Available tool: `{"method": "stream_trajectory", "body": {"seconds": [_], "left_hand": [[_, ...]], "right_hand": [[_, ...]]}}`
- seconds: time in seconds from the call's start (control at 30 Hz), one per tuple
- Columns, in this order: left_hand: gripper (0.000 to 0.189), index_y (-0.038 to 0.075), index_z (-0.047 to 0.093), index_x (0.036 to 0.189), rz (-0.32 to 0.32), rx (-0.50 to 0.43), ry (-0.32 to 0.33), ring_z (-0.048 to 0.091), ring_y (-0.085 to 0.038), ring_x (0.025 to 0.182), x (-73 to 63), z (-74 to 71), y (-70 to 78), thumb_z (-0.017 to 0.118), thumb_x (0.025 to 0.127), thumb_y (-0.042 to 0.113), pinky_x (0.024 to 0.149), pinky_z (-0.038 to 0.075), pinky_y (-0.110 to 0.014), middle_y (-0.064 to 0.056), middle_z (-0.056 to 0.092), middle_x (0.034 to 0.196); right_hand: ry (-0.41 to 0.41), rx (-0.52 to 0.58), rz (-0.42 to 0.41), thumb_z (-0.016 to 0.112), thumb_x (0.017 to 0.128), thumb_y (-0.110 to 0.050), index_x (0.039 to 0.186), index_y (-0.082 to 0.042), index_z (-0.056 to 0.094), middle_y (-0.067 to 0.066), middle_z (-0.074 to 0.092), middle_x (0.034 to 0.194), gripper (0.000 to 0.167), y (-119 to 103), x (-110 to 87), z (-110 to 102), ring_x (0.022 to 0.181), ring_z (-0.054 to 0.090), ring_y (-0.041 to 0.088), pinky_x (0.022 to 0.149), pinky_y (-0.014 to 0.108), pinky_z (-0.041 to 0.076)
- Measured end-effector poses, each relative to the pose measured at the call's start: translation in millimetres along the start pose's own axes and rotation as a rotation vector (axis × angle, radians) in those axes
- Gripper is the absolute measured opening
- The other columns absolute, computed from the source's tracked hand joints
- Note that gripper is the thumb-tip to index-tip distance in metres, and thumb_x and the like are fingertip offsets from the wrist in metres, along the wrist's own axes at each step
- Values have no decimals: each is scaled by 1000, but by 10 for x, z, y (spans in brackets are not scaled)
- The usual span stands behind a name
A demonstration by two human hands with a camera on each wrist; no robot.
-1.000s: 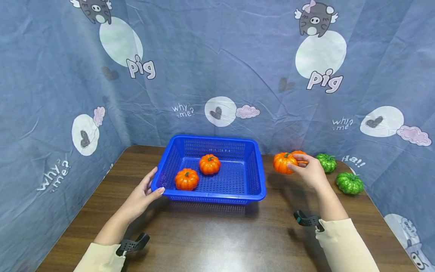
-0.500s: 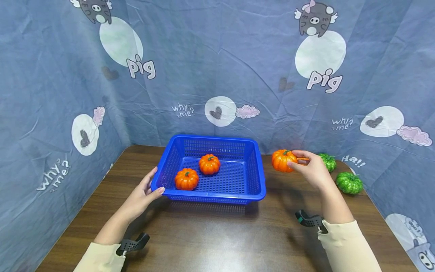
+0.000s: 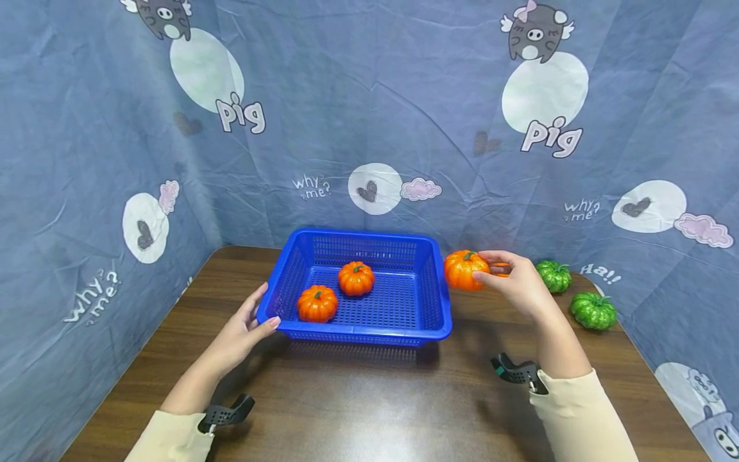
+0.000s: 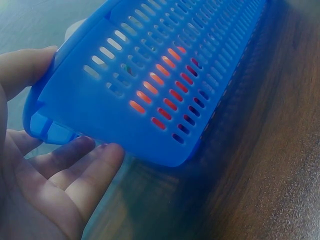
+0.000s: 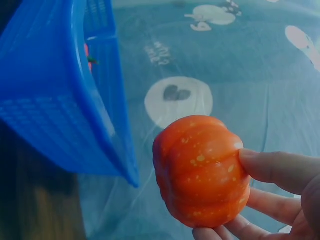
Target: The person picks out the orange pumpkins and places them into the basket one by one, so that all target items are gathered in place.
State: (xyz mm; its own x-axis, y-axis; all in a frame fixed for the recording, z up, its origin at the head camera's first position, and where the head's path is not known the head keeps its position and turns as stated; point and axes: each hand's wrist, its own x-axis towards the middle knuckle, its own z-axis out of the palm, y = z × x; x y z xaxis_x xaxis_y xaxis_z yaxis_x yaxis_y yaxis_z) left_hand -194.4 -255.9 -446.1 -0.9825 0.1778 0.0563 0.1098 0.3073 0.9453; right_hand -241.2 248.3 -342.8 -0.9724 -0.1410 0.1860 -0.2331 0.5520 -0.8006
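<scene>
My left hand point(image 3: 235, 335) grips the front left corner of a blue plastic basket point(image 3: 369, 332). In the left wrist view the thumb lies on the rim and the fingers point(image 4: 102, 172) are below it. Two orange toy pumpkins point(image 3: 317, 304) sit inside, stems up. Just off the basket's right rim, my right hand point(image 3: 518, 282) holds a third orange pumpkin point(image 3: 462, 271) between thumb and fingers, raised above the table. The right wrist view shows that pumpkin's ribbed, yellow-flecked side point(image 5: 202, 170) with the basket wall point(image 5: 65, 95) to its left.
Behind the right hand, another orange pumpkin point(image 3: 501, 269) is mostly hidden. Two green pumpkins point(image 3: 593, 311) stand at the right of the brown wooden table point(image 3: 369, 398). A blue printed cloth point(image 3: 369, 115) hangs close behind the table and along its sides.
The right hand has carried its orange pumpkin left and slightly up, to the basket's right rim. The left hand and the basket have stayed in place.
</scene>
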Motion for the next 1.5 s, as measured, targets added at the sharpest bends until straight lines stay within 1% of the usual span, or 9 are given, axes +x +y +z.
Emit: {"method": "stream_trajectory", "body": {"seconds": [0.23, 0.33, 0.43, 0.57, 0.73, 1.03, 1.13, 1.33, 1.5], "left_hand": [[81, 11, 6, 162, 0, -6, -3, 44, -49, 134, -2, 8, 4, 60, 102, 19, 101, 45, -43, -32, 27, 156], [81, 11, 6, 162, 1, -9, 1, 45, -49, 133, -8, 7, 22, 60, 102, 18, 101, 46, -42, -33, 28, 155], [81, 11, 6, 162, 1, -12, 0, 45, -48, 133, -10, 4, 28, 60, 101, 18, 101, 47, -40, -33, 28, 155], [81, 11, 6, 161, -2, -21, -2, 45, -48, 133, -8, 8, 24, 60, 101, 17, 101, 46, -41, -32, 27, 155], [81, 11, 6, 162, -2, -24, -1, 44, -48, 134, -3, 6, 19, 60, 101, 18, 101, 45, -40, -32, 27, 156], [81, 11, 6, 162, 2, -11, 3, 46, -48, 133, -12, 6, 29, 60, 101, 18, 101, 47, -38, -33, 29, 154], [81, 11, 7, 162, 1, -9, 4, 46, -47, 133, -17, 5, 34, 60, 101, 18, 102, 47, -38, -32, 30, 154], [81, 12, 6, 162, -5, 6, 5, 43, -48, 135, -11, 4, 27, 60, 101, 20, 102, 43, -45, -32, 27, 156], [81, 12, 6, 162, -3, 0, 4, 45, -47, 134, -8, 5, 20, 60, 102, 19, 102, 44, -44, -32, 28, 156]], "right_hand": [[-50, 94, 14, 74, 92, -16, 134, 6, 58, 29, 63, 126, 50, -87, 48, 112, 116, 62, 40, 79, 17, 54], [-80, 112, 18, 74, 92, -16, 135, 5, 57, 29, 64, 122, 50, -113, 79, 157, 114, 63, 39, 79, 20, 56], [-103, 122, 2, 74, 92, -15, 134, 7, 57, 30, 65, 121, 50, -135, 103, 202, 113, 64, 39, 79, 21, 56], [-113, 118, -20, 74, 91, -13, 132, 7, 58, 29, 66, 120, 48, -166, 128, 264, 110, 65, 39, 78, 22, 57], [-134, 121, -27, 75, 90, -12, 131, 5, 60, 27, 67, 119, 46, -191, 167, 348, 109, 65, 38, 78, 25, 57], [-188, 75, -39, 76, 90, -17, 131, 2, 62, 23, 66, 125, 47, -246, 237, 518, 113, 64, 36, 87, 40, 58], [-206, 56, -41, 76, 90, -20, 131, 1, 63, 22, 65, 127, 48, -262, 262, 580, 115, 63, 37, 88, 43, 57], [-229, 44, -50, 77, 89, -20, 130, 0, 64, 20, 66, 124, 47, -288, 296, 699, 111, 65, 36, 86, 43, 58], [-248, 59, -47, 77, 89, -18, 128, 1, 64, 19, 67, 122, 45, -288, 322, 802, 109, 65, 35, 85, 41, 58]]}}
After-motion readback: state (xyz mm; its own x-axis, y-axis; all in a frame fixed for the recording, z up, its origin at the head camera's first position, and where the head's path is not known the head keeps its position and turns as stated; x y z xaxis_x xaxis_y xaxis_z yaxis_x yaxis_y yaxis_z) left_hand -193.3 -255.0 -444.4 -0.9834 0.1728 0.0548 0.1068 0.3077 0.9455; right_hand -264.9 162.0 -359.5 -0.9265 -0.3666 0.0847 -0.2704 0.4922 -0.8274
